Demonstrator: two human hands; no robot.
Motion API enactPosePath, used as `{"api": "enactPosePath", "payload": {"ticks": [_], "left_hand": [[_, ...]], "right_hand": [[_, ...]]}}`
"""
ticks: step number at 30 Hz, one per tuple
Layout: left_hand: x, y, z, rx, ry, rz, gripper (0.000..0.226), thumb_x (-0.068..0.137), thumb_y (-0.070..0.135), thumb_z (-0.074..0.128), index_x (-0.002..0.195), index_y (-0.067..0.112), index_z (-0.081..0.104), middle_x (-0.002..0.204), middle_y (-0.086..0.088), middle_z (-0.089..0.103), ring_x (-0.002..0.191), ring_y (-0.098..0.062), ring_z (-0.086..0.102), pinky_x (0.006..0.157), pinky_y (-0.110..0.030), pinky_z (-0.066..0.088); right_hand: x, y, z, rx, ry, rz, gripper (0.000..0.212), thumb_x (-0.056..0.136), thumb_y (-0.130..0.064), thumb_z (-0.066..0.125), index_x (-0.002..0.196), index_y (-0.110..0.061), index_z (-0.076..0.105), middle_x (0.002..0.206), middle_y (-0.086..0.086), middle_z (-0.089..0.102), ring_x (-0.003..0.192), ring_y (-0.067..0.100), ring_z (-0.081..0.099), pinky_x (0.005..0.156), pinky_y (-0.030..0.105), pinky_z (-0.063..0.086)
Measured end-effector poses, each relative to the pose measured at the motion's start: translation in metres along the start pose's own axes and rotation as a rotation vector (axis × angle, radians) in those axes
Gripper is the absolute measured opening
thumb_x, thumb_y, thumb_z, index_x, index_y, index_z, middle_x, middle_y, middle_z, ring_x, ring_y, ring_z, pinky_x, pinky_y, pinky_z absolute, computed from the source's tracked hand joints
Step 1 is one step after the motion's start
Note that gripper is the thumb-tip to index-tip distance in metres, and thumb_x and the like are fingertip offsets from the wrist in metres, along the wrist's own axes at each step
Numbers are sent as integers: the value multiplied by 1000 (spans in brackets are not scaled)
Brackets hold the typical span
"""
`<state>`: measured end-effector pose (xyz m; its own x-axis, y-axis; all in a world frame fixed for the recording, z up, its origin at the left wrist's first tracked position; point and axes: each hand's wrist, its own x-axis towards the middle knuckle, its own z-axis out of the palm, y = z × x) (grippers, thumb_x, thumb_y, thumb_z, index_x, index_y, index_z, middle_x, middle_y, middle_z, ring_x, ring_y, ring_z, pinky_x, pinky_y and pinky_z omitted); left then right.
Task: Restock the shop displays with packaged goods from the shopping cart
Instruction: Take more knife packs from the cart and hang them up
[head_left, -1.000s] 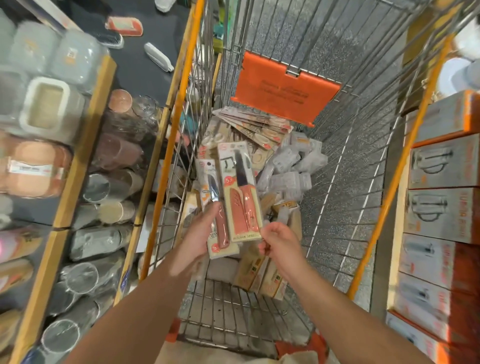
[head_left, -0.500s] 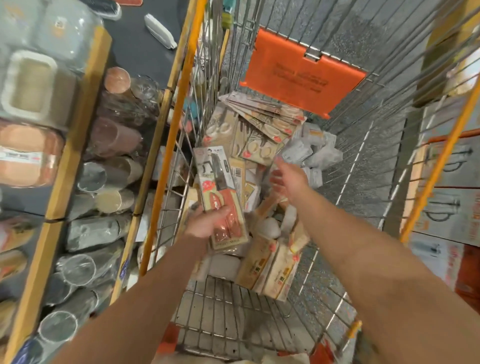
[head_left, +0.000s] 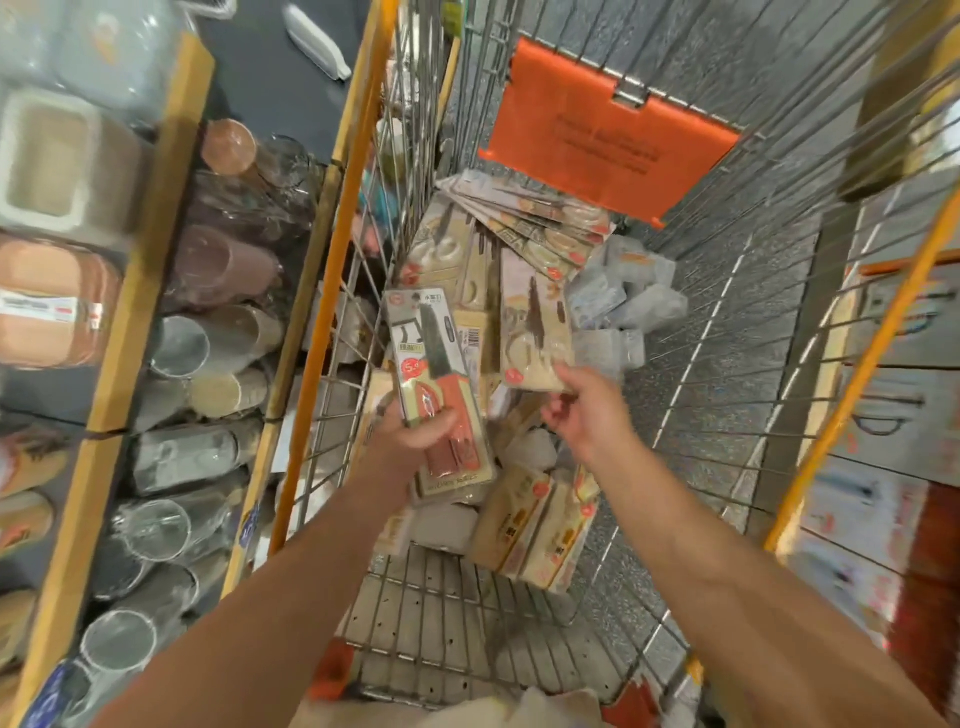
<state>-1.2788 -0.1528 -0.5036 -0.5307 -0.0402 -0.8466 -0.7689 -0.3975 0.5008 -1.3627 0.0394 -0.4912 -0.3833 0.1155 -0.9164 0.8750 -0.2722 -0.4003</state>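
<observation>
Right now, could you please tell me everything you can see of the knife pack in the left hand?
The knife pack is a long flat card under clear plastic, pale with a red round price sticker and printed text. It shows a dark blade above an orange-red handle. The left hand grips its lower part, thumb across the front, holding it tilted over the shopping cart, above the packaged goods piled there. More cards may lie behind it; I cannot tell.

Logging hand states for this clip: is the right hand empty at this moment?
No. The right hand pinches the lower edge of a beige carded pack above the cart's pile, while the left hand holds a knife pack.
</observation>
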Motion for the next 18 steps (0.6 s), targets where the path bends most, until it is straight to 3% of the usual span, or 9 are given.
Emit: {"api": "enactPosePath", "payload": {"ticks": [2, 4, 8, 12, 15, 18], "left_hand": [[-4, 3, 2, 18, -38, 45, 51, 77, 19, 76, 126, 15, 60, 108, -10, 73, 98, -32, 71, 87, -53, 57], [-6, 3, 2, -19, -47, 81, 39, 82, 15, 70, 120, 16, 60, 111, -14, 70, 98, -37, 70, 84, -55, 57], [-8, 0, 2, -15, -20, 123, 53, 76, 30, 71, 126, 20, 55, 120, -12, 67, 106, -32, 69, 84, -49, 57], [-6, -6, 1, -24, 19, 124, 47, 86, 15, 67, 131, 18, 54, 109, -1, 73, 95, -21, 72, 71, -32, 58], [-5, -6, 1, -12, -4, 98, 40, 88, -6, 61, 123, 12, 58, 93, 5, 77, 82, -15, 73, 64, -25, 57], [-5, -4, -1, 40, 3, 88, 47, 81, 2, 72, 125, 10, 59, 98, 4, 77, 88, -15, 73, 74, -31, 58]], "right_hand": [[-30, 17, -19, -28, -61, -7, 3, 94, -11, 60, 93, -12, 57, 58, -3, 56, 44, 7, 44, 50, 25, 41], [-51, 34, -30, -103, -115, -19, 2, 93, -9, 59, 93, -10, 61, 70, 0, 61, 51, 9, 49, 55, 27, 39], [-64, 56, -22, -307, -183, -16, 3, 90, -7, 63, 89, -8, 66, 77, 8, 62, 59, 17, 50, 53, 26, 42], [-60, 56, 2, -462, -248, -30, 11, 90, -7, 66, 81, -12, 64, 67, 1, 60, 52, 8, 54, 49, 20, 45], [-52, 49, 8, -662, -337, -19, 12, 95, -23, 62, 86, -16, 64, 75, -1, 61, 60, 8, 57, 55, 21, 48], [-37, 37, 0, -681, -247, 22, 45, 101, -49, 40, 86, -16, 66, 76, 1, 64, 67, 15, 60, 67, 31, 49]]}}
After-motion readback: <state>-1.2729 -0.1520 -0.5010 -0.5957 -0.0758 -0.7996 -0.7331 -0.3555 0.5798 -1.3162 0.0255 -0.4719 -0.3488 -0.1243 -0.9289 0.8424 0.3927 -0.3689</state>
